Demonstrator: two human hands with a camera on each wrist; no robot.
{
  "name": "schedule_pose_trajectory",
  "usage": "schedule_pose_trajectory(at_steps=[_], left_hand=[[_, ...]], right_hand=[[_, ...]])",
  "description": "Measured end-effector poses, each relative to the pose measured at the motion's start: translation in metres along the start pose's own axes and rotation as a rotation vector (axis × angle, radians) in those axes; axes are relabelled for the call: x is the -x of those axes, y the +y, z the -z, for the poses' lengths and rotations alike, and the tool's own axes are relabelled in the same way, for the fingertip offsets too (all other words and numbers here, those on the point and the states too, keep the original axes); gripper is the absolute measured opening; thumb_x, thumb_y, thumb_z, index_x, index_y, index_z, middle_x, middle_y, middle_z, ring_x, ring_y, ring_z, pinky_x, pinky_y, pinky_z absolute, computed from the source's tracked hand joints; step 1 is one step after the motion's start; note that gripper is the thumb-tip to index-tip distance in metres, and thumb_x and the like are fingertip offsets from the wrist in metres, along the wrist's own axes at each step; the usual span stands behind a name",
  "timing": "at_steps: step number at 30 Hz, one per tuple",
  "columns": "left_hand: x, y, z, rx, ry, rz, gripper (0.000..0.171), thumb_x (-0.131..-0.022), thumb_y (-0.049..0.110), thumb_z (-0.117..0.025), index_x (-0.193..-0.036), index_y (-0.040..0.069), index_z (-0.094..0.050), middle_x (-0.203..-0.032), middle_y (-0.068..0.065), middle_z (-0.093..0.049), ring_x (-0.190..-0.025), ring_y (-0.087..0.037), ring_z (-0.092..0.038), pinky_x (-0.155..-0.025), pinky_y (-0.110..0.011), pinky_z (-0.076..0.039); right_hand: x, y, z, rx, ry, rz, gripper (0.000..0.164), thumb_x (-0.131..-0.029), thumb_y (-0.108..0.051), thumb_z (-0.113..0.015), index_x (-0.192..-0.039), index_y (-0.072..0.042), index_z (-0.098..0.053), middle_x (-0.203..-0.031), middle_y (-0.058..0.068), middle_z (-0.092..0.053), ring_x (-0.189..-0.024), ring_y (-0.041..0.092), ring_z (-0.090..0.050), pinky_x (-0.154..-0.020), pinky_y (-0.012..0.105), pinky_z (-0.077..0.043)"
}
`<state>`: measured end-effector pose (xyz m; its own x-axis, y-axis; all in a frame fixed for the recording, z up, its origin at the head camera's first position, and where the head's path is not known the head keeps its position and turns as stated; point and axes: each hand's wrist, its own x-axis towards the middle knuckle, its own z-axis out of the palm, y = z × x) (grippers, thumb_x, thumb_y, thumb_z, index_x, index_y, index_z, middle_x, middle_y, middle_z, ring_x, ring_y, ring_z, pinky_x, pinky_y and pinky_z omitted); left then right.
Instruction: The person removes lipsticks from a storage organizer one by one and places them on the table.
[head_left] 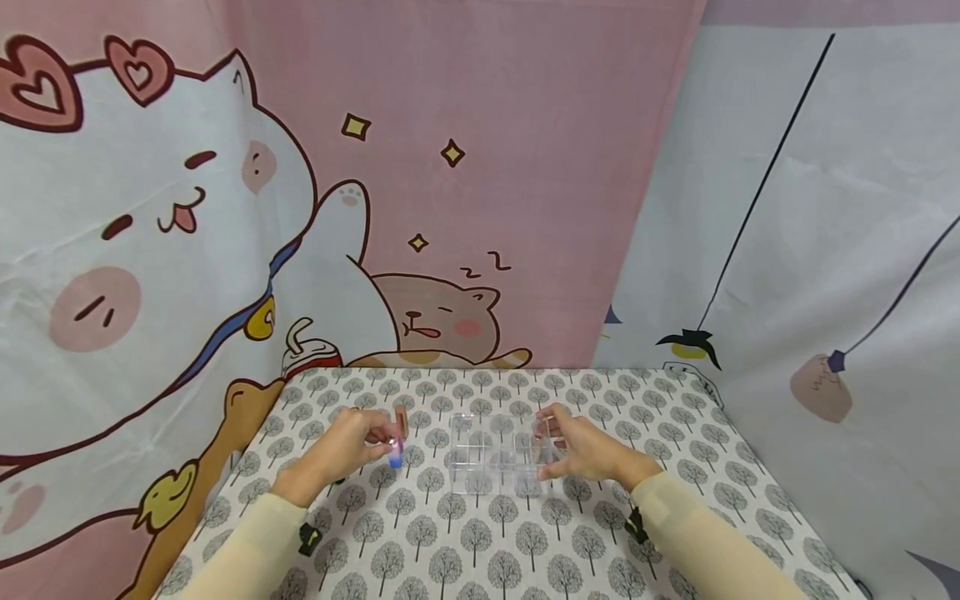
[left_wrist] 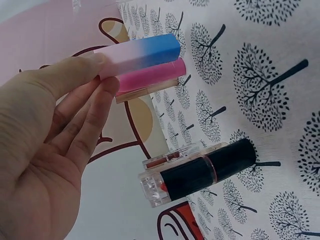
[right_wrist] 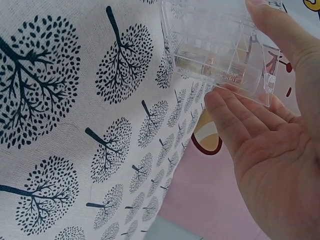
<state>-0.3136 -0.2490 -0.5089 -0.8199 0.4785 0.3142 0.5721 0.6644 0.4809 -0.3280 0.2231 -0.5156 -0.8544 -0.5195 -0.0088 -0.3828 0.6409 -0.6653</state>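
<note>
My left hand (head_left: 345, 446) pinches a pink-to-blue lipstick tube (left_wrist: 140, 55) between thumb and fingertips. Just beyond it in the left wrist view are a bright pink tube (left_wrist: 150, 75) and a slim brown-gold tube (left_wrist: 145, 91), overlapped by the held one. A black lipstick (left_wrist: 195, 175) with a clear faceted end shows lower in that view, a clear reddish tube (left_wrist: 165, 160) beside it. My right hand (head_left: 588, 442) holds the right end of a clear compartment organizer (head_left: 483, 465), thumb on one side and fingers on the other. Gold-toned contents (right_wrist: 192, 62) show through its wall.
The table is covered by a white cloth (head_left: 420, 533) printed with grey trees. A pink cartoon curtain (head_left: 540, 208) hangs along its back edge. White cloth panels rise at the left and right.
</note>
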Motion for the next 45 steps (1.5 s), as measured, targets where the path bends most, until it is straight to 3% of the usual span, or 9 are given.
schedule_pose_trajectory(at_steps=[9,17,21,28,35,45], left_hand=[[0.001,-0.004,-0.001,0.034,-0.052,0.049,0.018,-0.095,-0.001,-0.093,-0.11,0.007,-0.086,-0.103,-0.004,-0.089,-0.091,-0.012,-0.083,-0.085,-0.025,-0.073],[0.0,-0.007,-0.003,0.006,-0.038,0.03,0.019,-0.095,-0.004,-0.092,-0.111,0.005,-0.086,-0.104,-0.008,-0.089,-0.09,-0.013,-0.084,-0.084,-0.028,-0.074],[-0.002,-0.006,-0.003,0.002,-0.047,0.059,0.02,-0.095,-0.004,-0.092,-0.112,0.006,-0.086,-0.104,-0.006,-0.089,-0.091,-0.013,-0.083,-0.084,-0.025,-0.073],[0.0,-0.005,-0.002,0.015,-0.05,0.073,0.023,-0.094,-0.005,-0.092,-0.115,0.003,-0.086,-0.107,-0.009,-0.089,-0.094,-0.016,-0.084,-0.088,-0.033,-0.075],[-0.001,-0.002,-0.001,-0.025,-0.034,0.084,0.023,-0.094,-0.002,-0.093,-0.115,0.008,-0.087,-0.108,-0.006,-0.088,-0.097,-0.019,-0.084,-0.092,-0.044,-0.076],[0.0,0.004,0.002,-0.092,0.032,0.072,0.023,-0.096,0.003,-0.093,-0.109,0.022,-0.089,-0.121,-0.007,-0.089,-0.105,-0.03,-0.084,-0.092,-0.047,-0.076]], right_hand=[[0.0,0.001,0.0,-0.006,0.0,-0.003,0.104,-0.088,-0.034,-0.104,-0.167,-0.001,-0.044,-0.16,0.024,-0.07,-0.145,0.049,-0.07,-0.127,0.069,-0.058],[0.001,0.0,0.0,0.004,0.008,0.002,0.101,-0.088,-0.034,-0.104,-0.165,-0.004,-0.046,-0.158,0.024,-0.071,-0.144,0.048,-0.071,-0.126,0.068,-0.059],[0.0,0.001,0.001,0.01,0.011,0.005,0.103,-0.087,-0.035,-0.104,-0.165,-0.004,-0.045,-0.158,0.024,-0.071,-0.145,0.047,-0.071,-0.126,0.067,-0.06],[-0.001,0.003,0.0,0.015,0.011,0.002,0.103,-0.088,-0.031,-0.105,-0.165,-0.001,-0.044,-0.157,0.028,-0.07,-0.14,0.049,-0.073,-0.123,0.066,-0.062],[0.0,0.003,-0.001,0.022,0.014,-0.003,0.103,-0.088,-0.031,-0.104,-0.166,0.0,-0.044,-0.157,0.027,-0.07,-0.141,0.048,-0.073,-0.123,0.067,-0.062],[0.0,0.004,-0.002,-0.001,0.009,-0.007,0.103,-0.088,-0.031,-0.104,-0.166,-0.003,-0.044,-0.159,0.027,-0.069,-0.141,0.049,-0.072,-0.124,0.068,-0.061]])
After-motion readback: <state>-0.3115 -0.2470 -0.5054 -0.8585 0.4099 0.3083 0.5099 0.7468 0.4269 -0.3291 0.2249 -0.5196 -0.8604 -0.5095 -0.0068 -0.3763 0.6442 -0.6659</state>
